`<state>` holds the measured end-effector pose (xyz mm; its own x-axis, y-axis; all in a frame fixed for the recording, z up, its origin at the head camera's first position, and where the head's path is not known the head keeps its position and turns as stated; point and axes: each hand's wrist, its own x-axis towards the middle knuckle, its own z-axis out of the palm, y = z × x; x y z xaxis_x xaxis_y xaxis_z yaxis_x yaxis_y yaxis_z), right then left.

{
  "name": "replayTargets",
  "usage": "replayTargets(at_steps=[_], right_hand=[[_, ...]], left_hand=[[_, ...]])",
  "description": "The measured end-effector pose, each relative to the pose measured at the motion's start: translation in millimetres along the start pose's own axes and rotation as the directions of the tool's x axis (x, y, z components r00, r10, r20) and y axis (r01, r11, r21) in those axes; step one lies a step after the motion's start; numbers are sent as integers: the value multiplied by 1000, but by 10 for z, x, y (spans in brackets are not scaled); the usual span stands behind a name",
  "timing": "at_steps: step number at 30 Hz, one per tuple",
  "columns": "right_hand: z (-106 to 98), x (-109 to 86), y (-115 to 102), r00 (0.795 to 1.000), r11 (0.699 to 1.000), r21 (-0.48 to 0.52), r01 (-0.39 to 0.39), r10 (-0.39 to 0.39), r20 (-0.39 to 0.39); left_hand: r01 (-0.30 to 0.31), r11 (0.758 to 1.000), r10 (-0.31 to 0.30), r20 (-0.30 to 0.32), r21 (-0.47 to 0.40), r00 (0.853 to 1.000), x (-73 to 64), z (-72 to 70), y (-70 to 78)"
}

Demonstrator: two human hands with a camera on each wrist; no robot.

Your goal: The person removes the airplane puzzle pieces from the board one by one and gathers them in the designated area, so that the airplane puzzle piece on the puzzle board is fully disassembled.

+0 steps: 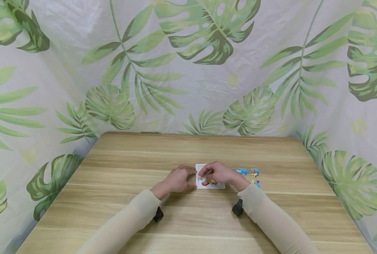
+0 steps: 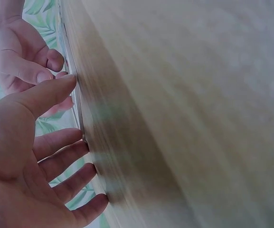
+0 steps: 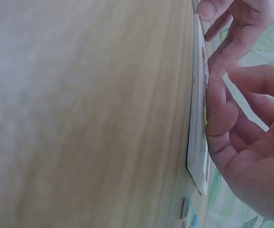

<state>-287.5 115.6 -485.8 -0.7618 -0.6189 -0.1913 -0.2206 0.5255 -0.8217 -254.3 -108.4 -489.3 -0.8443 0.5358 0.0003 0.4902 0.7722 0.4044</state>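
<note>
A white-framed jigsaw board [image 1: 220, 186] with a colourful picture lies flat on the table. My left hand [image 1: 178, 179] is at its left edge, thumb and fingers spread, with fingertips right at the frame. In the left wrist view the left hand's fingers [image 2: 70, 183] reach down loosely to the tabletop. Over the board is my right hand [image 1: 219, 172], its fingertips on the picture surface. The right wrist view shows this hand's fingers [image 3: 216, 97] bent loosely against the board, the thumb apart from them and no piece visible between. Part of the picture is hidden beneath this hand.
Several loose jigsaw pieces [image 1: 243, 171], blue, yellow and red, lie right of the board, partly behind the right wrist. The wooden table [image 1: 144, 151] reaches back to a leaf-patterned curtain [image 1: 201, 88]. Black wrist devices [image 1: 237, 208] hang below both sleeves.
</note>
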Motion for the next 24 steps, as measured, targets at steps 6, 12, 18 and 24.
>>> replayTargets(at_steps=[6, 12, 18, 24], right_hand=[[7, -13, -12, 1000, 1000, 13, 1, -1, -10], [9, -10, -52, 1000, 999, 24, -23, 24, -20], [27, -15, -90, 999, 999, 33, -33, 33, -18], [41, 1, -64, 1000, 998, 52, -21, 22, -17]], left_hand=[[5, 1000, -5, 3, 9, 1000, 8, -2, 7], [4, 1000, -4, -1, 16, 1000, 10, 0, 6], [3, 1000, -3, 5, 26, 1000, 9, -3, 10], [12, 999, -12, 15, 42, 1000, 12, 12, 1]])
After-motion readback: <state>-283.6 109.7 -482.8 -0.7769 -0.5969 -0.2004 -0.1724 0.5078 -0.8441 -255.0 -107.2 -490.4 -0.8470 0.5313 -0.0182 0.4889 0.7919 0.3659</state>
